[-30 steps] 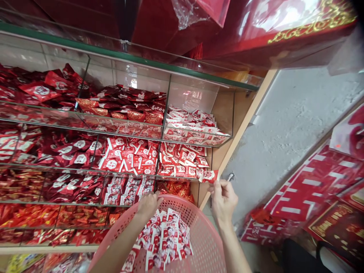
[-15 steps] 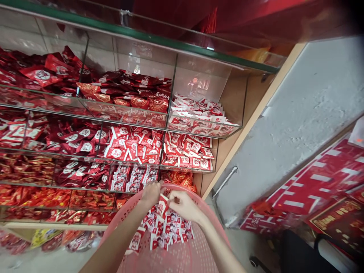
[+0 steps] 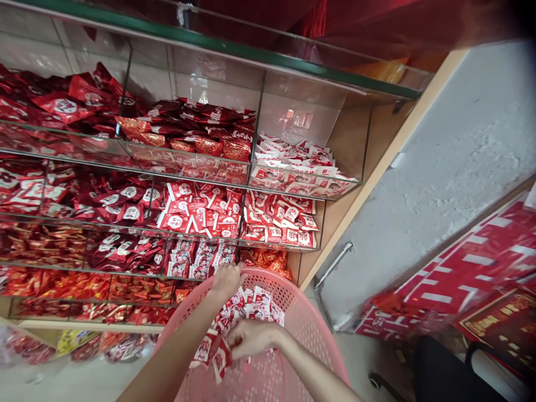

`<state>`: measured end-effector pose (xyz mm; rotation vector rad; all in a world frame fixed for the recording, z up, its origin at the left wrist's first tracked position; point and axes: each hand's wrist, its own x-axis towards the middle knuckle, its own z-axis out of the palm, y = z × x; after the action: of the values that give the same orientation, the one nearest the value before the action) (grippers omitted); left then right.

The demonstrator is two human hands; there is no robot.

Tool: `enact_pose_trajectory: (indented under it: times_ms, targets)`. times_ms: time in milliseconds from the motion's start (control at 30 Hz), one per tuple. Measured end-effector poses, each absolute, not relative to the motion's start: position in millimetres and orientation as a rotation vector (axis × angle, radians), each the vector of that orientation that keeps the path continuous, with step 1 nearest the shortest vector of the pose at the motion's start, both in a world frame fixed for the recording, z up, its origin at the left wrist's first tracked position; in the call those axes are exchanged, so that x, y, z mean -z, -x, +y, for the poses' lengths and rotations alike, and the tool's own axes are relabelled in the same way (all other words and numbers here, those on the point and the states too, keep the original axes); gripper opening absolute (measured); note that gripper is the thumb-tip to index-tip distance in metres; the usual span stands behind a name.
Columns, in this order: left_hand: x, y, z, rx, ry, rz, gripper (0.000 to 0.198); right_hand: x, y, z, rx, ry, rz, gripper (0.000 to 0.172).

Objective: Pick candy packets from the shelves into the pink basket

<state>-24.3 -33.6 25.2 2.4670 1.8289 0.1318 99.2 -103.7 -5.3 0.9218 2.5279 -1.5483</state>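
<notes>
A pink perforated plastic basket (image 3: 312,329) is below me, with many small red-and-white sweet packets (image 3: 259,304) heaped inside. At its far rim, my left hand (image 3: 226,281) is closed with the fingers curled over the edge; the fingertips are hidden. My right hand (image 3: 253,338) is down inside the basket, its fingers pinching a larger red-and-white packet (image 3: 221,359) just left of them. Beside that one lies another packet (image 3: 205,347), partly behind my left forearm.
Glass shelves (image 3: 201,170) with divided bins of red and orange packets stand in front. A wooden side panel (image 3: 377,151) meets a grey wall (image 3: 439,167). Red-and-white sheets (image 3: 464,262) and a black chair (image 3: 439,368) are at right. Bagged goods (image 3: 121,346) lie low at left.
My right hand has moved from the far rim beside my left hand, nearer to me and down into the heap. My left hand stays at the rim. The view has shifted slightly.
</notes>
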Motion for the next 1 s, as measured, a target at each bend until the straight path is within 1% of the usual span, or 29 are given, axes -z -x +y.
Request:
enact_pose_trajectory:
  times_ms: [67,133,233,367,500,600,667,733,800,833,900,933,1000]
  targets:
    - [-24,24,-34,-0.127,-2.470,1.829,0.036,10,-95,-105,1.420,-0.865,2.523,0.010]
    - [-25,24,-34,-0.120,-2.474,1.824,0.036,14,-92,-106,1.319,-0.930,2.537,0.009]
    - [-28,23,-36,-0.100,-2.479,1.824,0.036,13,-89,-108,1.104,-1.211,2.628,0.008]
    - [-28,23,-37,-0.107,-2.477,1.833,0.035,2,-89,-109,0.735,-1.567,2.751,0.017]
    - [-24,25,-35,-0.119,-2.467,1.807,0.034,-22,-95,-101,0.696,-1.855,2.904,0.020]
    - [-22,26,-33,-0.131,-2.465,1.799,0.034,-47,-109,-93,0.730,-2.235,3.129,0.028]
    - [-20,26,-32,-0.141,-2.456,1.818,0.034,-62,-123,-88,0.724,-2.604,3.201,0.028]
    - [-19,26,-32,-0.143,-2.443,1.836,0.034,-75,-138,-82,0.688,-3.003,3.157,0.026]
    - [-18,26,-32,-0.143,-2.436,1.843,0.035,-82,-154,-77,0.636,-3.269,3.072,0.029]
    - [-17,26,-32,-0.141,-2.435,1.842,0.036,-83,-160,-75,0.613,-3.313,3.053,0.034]
    - [-17,26,-32,-0.135,-2.437,1.830,0.037,-82,-169,-71,0.553,-3.261,3.062,0.046]
    - [-16,26,-32,-0.132,-2.440,1.824,0.037,-80,-172,-69,0.514,-3.205,3.077,0.049]
    - [-17,26,-31,-0.131,-2.449,1.818,0.037,-75,-176,-67,0.420,-3.091,3.106,0.048]
